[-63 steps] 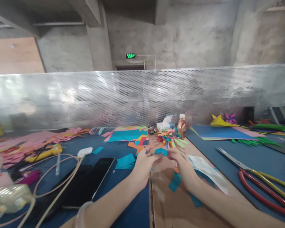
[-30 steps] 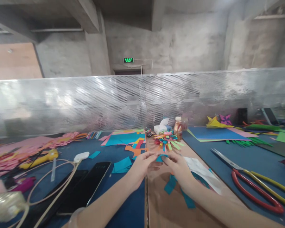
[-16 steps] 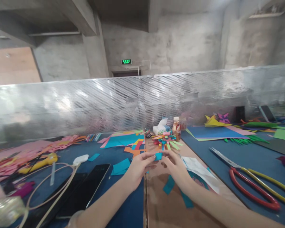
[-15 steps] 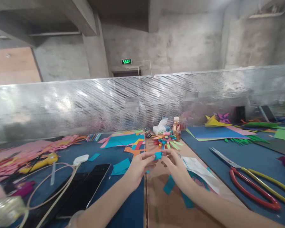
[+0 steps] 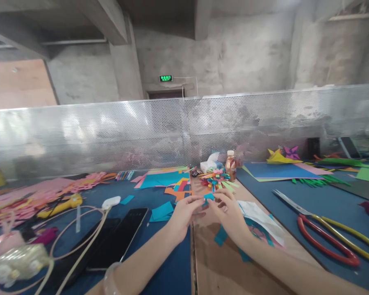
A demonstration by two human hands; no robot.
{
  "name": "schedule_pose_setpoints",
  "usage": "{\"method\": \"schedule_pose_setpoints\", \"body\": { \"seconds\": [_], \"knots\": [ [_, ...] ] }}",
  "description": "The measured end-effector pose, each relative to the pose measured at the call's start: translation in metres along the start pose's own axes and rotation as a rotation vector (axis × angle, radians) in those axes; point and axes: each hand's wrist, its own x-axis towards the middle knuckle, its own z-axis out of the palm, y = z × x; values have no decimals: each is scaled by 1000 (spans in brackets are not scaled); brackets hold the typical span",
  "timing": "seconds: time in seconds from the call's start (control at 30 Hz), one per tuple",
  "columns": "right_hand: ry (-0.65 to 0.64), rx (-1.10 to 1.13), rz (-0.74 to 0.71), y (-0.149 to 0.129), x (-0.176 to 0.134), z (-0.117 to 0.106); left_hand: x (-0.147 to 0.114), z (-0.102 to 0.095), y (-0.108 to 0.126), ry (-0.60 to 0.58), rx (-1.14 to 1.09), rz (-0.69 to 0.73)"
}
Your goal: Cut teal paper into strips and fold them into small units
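Fingers (image 5: 199, 201) of both hands pinching one small teal paper piece (image 5: 208, 197) between them, held just above the worktop (image 5: 215, 266). Left hand (image 5: 183, 215) gripping its near-left edge with thumb and forefinger pressed together, right hand (image 5: 230, 213) gripping the right edge the same way, remaining fingers loosely curled. Wearing a pale bangle (image 5: 108, 280) on the left wrist, well back from the fingers.

Lying just under and behind the right-hand fingers: teal paper strips (image 5: 221, 235) and a white sheet (image 5: 258, 215) on the brown strip of the worktop. Resting near the left-hand fingers, on the blue mat: a teal paper offcut (image 5: 162, 211), then a black phone (image 5: 119, 239) with a second dark device beside it, and a beige cable (image 5: 80, 241) looping to a white plug (image 5: 110, 201). Lying well to the right of the fingers: red-handled scissors (image 5: 326, 237) beside yellow-handled ones (image 5: 353, 237).

Sitting just beyond the fingers: a multicoloured paper flower (image 5: 217, 178), with a stack of coloured sheets (image 5: 166, 180) to its left. Standing farther beyond: a small bottle (image 5: 231, 165) and a tissue pack (image 5: 210, 164). Spreading far left: pink paper cuttings (image 5: 33, 194) and a yellow tool (image 5: 61, 205). Closing off the far edge: a perforated metal screen (image 5: 110, 131).
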Motion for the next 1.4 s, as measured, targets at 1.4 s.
{"method": "schedule_pose_setpoints", "body": {
  "seconds": [1.4],
  "knots": [
    [10, -18, -282, 9, 1, -5, -4, 3, 5, -138, 90, 132]
  ]
}}
